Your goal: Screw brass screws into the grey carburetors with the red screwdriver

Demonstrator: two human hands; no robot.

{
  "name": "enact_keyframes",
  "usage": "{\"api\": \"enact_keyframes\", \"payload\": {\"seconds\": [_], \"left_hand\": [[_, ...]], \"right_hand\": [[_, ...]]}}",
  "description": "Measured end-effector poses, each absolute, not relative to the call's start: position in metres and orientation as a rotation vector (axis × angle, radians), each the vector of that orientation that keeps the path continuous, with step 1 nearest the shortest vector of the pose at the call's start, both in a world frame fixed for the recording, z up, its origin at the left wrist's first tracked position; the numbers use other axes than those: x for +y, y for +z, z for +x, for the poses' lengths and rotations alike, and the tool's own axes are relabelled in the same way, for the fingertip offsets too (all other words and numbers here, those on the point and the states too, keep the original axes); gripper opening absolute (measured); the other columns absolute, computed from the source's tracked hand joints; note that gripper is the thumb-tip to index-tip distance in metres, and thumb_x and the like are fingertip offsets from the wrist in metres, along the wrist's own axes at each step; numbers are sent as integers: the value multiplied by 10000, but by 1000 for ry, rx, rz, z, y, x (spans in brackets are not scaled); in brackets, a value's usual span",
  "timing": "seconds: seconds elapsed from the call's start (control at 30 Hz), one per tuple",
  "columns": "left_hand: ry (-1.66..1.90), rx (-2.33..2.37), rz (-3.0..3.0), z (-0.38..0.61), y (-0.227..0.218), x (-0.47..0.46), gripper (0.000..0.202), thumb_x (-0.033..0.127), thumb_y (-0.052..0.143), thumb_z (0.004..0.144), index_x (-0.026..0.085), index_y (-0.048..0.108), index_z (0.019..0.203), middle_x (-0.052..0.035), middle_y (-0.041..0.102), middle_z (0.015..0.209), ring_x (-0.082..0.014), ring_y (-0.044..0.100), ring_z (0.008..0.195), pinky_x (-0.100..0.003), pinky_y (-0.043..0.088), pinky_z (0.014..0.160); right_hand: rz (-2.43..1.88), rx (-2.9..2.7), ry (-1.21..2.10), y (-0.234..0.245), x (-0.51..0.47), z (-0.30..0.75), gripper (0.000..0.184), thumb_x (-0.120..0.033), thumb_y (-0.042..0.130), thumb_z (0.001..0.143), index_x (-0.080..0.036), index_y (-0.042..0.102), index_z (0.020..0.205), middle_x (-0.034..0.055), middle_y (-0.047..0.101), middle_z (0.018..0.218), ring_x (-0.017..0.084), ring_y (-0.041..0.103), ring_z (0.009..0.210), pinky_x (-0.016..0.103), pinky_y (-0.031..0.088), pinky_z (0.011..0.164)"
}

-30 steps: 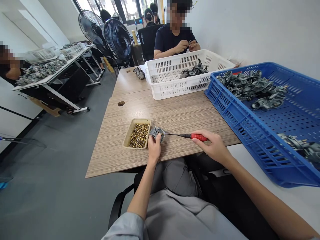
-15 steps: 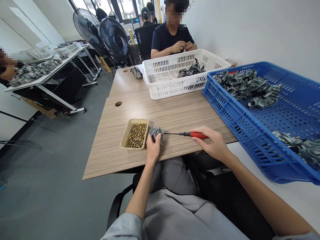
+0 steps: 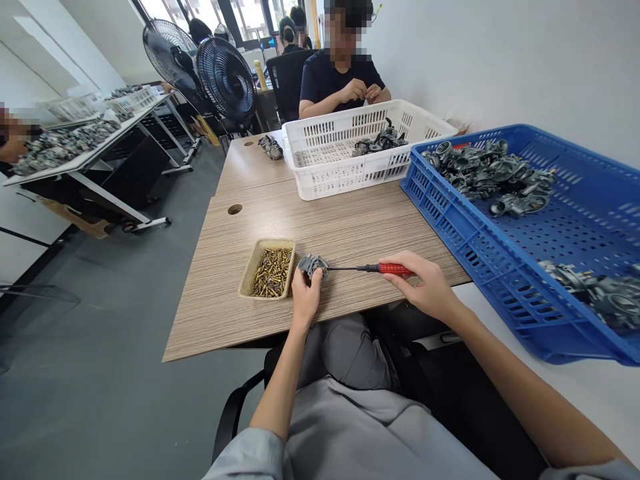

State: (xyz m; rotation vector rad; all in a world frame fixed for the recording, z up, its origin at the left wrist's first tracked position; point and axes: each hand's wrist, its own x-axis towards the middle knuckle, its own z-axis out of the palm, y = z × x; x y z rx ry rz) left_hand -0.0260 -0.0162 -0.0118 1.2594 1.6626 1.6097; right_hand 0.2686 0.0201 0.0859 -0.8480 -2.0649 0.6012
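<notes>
My left hand (image 3: 306, 297) is closed around a grey metal carburetor (image 3: 312, 264), held just above the table near its front edge. In my right hand (image 3: 425, 283) is a screwdriver (image 3: 395, 269) with a red handle, gripped between thumb and fingers. Its long dark shaft lies level and points left, the tip meeting the carburetor's right side. What exactly the tip touches is too small to make out. Left of the carburetor stands a beige tray (image 3: 243, 292) full of small brass parts (image 3: 271, 272).
A blue crate (image 3: 450, 217) of carburetors stands at right, partly over the wood-grain table (image 3: 210, 310). Behind is a white crate (image 3: 330, 181) with more of them, and a few metal parts (image 3: 271, 147) beside it. Across the table sits a person (image 3: 340, 83), hands together. Fans (image 3: 226, 77) stand beyond.
The whole view has shifted very slightly. Both hands, the carburetor and the screwdriver keep nearly the same position.
</notes>
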Motion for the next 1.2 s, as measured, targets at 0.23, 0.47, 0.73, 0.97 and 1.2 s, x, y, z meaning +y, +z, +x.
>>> {"api": "enact_keyframes", "payload": {"seconds": [0.23, 0.47, 0.73, 0.97, 1.2], "left_hand": [[1624, 1651, 1236, -26, -13, -16, 481, 538, 704, 1013, 180, 708, 1334, -156, 783, 1369, -321, 719, 1339, -503, 513, 1237], [1632, 1656, 1230, -27, -16, -15, 483, 547, 712, 1011, 181, 715, 1327, -154, 785, 1355, -320, 726, 1324, -498, 520, 1231], [1626, 1645, 1238, -26, -15, -15, 490, 556, 714, 1005, 180, 719, 1319, -159, 784, 1366, -337, 722, 1343, -526, 517, 1240], [1626, 1655, 1224, -26, -14, -14, 469, 525, 707, 1008, 181, 719, 1326, -160, 779, 1390, -340, 708, 1369, -545, 491, 1273], [1618, 1678, 1217, -26, -13, -15, 437, 516, 697, 1015, 184, 722, 1297, -157, 784, 1361, -337, 716, 1343, -537, 505, 1258]], "right_hand": [[-825, -2077, 558, 86, 20, 269, 199, -289, 728, 1074, -291, 755, 1271, 71, 811, 1163, 281, 781, 1051, 387, 668, 821], [-809, -2077, 557, 87, 21, 270, 202, -287, 721, 1080, -300, 758, 1279, 69, 808, 1152, 283, 783, 1045, 397, 663, 841], [-784, -2098, 519, 85, 21, 270, 219, -267, 723, 1082, -295, 745, 1298, 70, 807, 1171, 281, 782, 1057, 422, 657, 903], [-771, -2159, 485, 87, 18, 269, 241, -232, 688, 1099, -300, 725, 1326, 71, 798, 1192, 280, 771, 1087, 438, 645, 950], [-774, -2171, 499, 86, 18, 270, 240, -231, 684, 1100, -309, 721, 1324, 68, 794, 1191, 281, 770, 1078, 438, 645, 933]]}}
